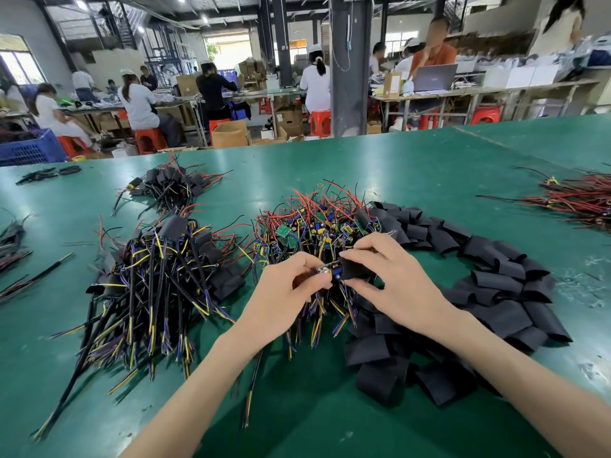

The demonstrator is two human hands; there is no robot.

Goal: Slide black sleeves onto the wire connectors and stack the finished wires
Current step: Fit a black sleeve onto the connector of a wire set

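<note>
My left hand (291,289) pinches a small wire connector board (327,271) above the table. My right hand (386,276) grips a black sleeve (352,270) whose open end meets the board's right end. Behind the hands lies a heap of bare boards with red, blue and yellow wires (317,226). A pile of loose black sleeves (489,299) curves round the right side. To the left sits the stack of sleeved wires (158,279).
The green table (429,166) also carries a smaller sleeved bundle (172,188) at the back left and a red wire bundle (582,200) at the far right. More wires lie at the left edge (13,246). People work at benches beyond the table.
</note>
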